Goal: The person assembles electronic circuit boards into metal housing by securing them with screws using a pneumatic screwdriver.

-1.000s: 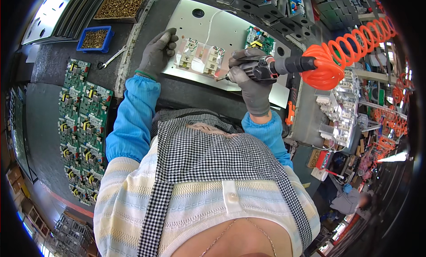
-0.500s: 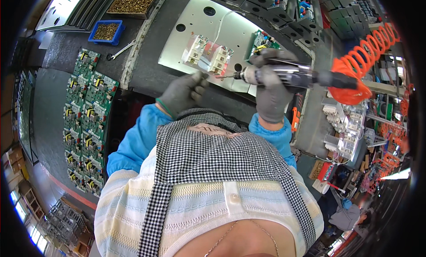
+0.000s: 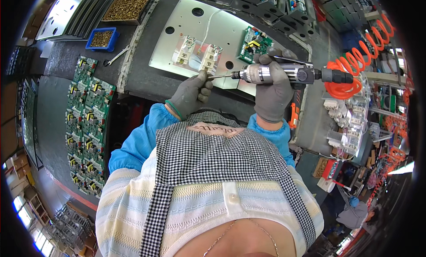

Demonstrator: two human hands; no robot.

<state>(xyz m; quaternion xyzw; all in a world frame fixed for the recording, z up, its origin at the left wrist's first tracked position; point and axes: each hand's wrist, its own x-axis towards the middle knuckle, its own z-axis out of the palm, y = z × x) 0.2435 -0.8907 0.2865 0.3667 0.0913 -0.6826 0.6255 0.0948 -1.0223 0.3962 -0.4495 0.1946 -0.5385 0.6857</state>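
Note:
My right hand [image 3: 273, 93], in a grey glove, is wrapped round a silver air screwdriver [image 3: 288, 74] held level, its bit pointing left. At the tip of the bit, my gloved left hand [image 3: 191, 94] has its thumb and fingers pinched together; whatever small piece is between them is too small to make out. Just beyond both hands lies a pale metal panel [image 3: 177, 17]. It carries two white terminal blocks [image 3: 183, 55] [image 3: 211, 59] and a green circuit board [image 3: 254, 43] at its right.
Rows of green circuit boards [image 3: 91, 124] lie at the left. A blue tray of brass-coloured fasteners [image 3: 102, 39], a wooden box of more [image 3: 128, 6] and a spanner [image 3: 117, 55] are at the far left. An orange coiled hose [image 3: 344, 79] hangs behind the screwdriver. Grey housings [image 3: 253, 8] line the back.
The screwdriver's bit and my left fingertips have come together, where a small gap showed before. The green board on the panel is less covered by my right hand. The view has shifted slightly.

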